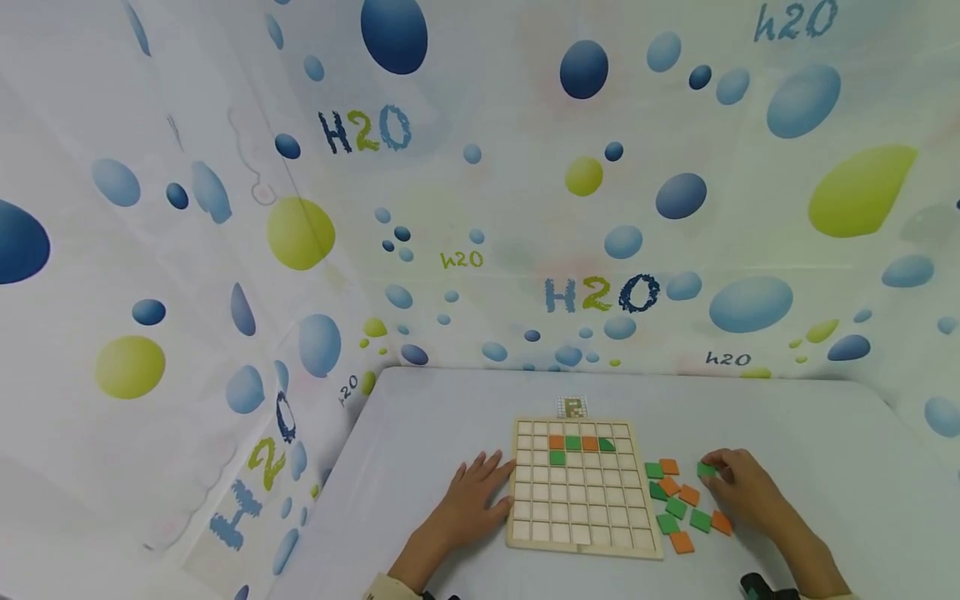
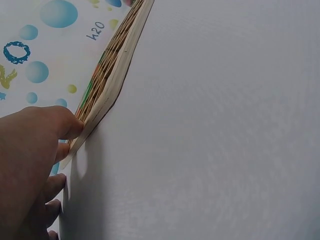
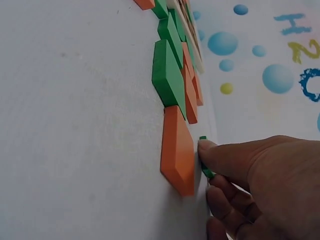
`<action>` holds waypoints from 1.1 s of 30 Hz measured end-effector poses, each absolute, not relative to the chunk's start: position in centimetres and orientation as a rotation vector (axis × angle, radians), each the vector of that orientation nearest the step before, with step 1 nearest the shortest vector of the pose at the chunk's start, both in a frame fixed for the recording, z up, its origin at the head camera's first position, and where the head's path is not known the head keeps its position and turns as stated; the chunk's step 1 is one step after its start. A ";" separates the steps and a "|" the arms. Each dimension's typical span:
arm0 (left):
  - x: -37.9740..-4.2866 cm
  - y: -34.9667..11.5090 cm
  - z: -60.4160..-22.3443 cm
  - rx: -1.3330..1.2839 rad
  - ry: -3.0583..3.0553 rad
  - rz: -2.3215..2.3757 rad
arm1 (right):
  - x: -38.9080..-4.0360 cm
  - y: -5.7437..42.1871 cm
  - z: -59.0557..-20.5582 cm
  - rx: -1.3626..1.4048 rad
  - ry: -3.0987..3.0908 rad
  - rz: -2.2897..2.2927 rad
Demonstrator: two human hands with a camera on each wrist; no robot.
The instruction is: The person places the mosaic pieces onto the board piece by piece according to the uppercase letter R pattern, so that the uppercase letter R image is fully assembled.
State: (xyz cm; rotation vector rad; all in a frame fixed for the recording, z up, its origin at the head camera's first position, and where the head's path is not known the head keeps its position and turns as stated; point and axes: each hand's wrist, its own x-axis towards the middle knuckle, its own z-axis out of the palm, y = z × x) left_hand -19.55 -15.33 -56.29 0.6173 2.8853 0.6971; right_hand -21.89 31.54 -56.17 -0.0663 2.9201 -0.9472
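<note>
A wooden grid board [image 1: 577,552] lies on the table, with several orange and green tiles set in its upper rows. One of these, a green piece [image 1: 607,445], has a rounded corner. My left hand [image 1: 472,498] rests at the board's left side with fingers spread, thumb and a fingertip touching its edge; the left wrist view shows this contact along the wooden rim [image 2: 112,87]. Right of the loose tiles, my right hand [image 1: 744,483] pinches a green tile [image 1: 705,470] between thumb and fingers. In the right wrist view, that tile [image 3: 204,160] is largely covered by the thumb.
Loose green and orange tiles lie between the board and my right hand, among them an orange tile [image 1: 681,542] nearest me and a green tile [image 1: 701,521]. Behind the board sits a small patterned card [image 1: 573,407]. A printed curtain [image 1: 480,200] hangs beyond the white table [image 1: 435,408].
</note>
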 end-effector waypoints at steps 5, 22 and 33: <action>-19.6 -15.4 -56.4 0.616 2.886 0.696 | -22.7 30.7 -56.3 -0.071 2.937 -0.976; -19.5 -15.3 -56.2 0.595 2.879 0.705 | -23.6 23.8 -55.0 -0.166 2.955 -1.060; -19.6 -15.4 -56.4 0.596 2.875 0.695 | -23.0 18.8 -54.9 -0.401 2.996 -0.968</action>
